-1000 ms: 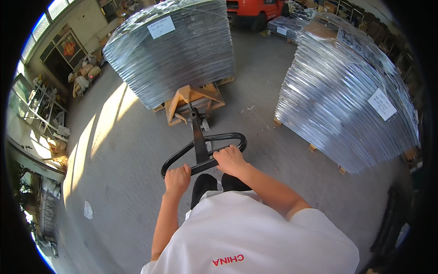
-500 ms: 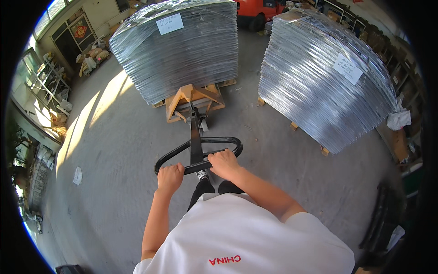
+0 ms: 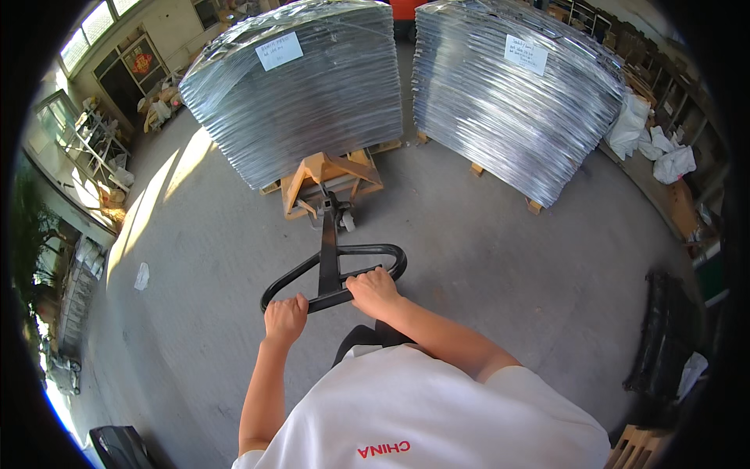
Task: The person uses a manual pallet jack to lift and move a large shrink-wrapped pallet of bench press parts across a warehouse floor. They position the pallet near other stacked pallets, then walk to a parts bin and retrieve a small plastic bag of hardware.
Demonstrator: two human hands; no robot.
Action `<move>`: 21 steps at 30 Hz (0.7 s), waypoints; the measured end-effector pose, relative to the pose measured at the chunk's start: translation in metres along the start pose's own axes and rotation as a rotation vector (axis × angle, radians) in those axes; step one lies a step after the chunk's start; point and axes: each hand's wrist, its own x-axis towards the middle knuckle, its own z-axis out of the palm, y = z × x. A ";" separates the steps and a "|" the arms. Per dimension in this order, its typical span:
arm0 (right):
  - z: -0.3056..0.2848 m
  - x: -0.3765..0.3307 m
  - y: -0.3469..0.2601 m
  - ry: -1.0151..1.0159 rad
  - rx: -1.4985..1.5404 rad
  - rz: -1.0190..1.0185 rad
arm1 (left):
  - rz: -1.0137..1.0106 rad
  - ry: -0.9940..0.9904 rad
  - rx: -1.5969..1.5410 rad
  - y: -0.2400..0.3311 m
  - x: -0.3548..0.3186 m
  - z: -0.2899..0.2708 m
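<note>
Head view, fingers (image 3: 292,306) around handle (image 3: 328,300), wrapped stacks (image 3: 312,109)

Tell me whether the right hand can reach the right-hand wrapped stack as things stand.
Probably not: the right hand's grip is around the black handle, and grey floor lies between it and that wrapped stack.

Windows (image 3: 98,35) blaze at my ten o'clock; sun stripes the floor (image 3: 211,258) at nine; plastic wrap (image 3: 508,117) glares near two; bent edges seem blurred.
</note>
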 end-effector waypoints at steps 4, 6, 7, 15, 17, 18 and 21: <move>-0.018 -0.143 -0.051 0.068 0.008 -0.045 | 0.068 0.147 0.028 0.051 -0.143 -0.001; -0.025 -0.228 -0.067 0.002 -0.026 -0.054 | 0.075 0.134 0.004 0.094 -0.219 0.008; -0.025 -0.272 -0.077 -0.030 -0.010 -0.055 | 0.050 0.105 -0.019 0.114 -0.263 0.011; -0.042 -0.598 -0.116 -0.039 -0.056 -0.156 | -0.021 0.081 -0.106 0.307 -0.554 0.032; -0.054 -0.668 -0.136 -0.124 -0.053 -0.068 | 0.040 -0.067 -0.134 0.336 -0.612 0.023; -0.059 -0.701 -0.152 -0.182 -0.081 -0.024 | 0.084 -0.139 -0.153 0.344 -0.644 0.015; -0.074 -0.778 -0.212 -0.164 -0.097 -0.015 | 0.132 -0.159 -0.185 0.350 -0.738 -0.010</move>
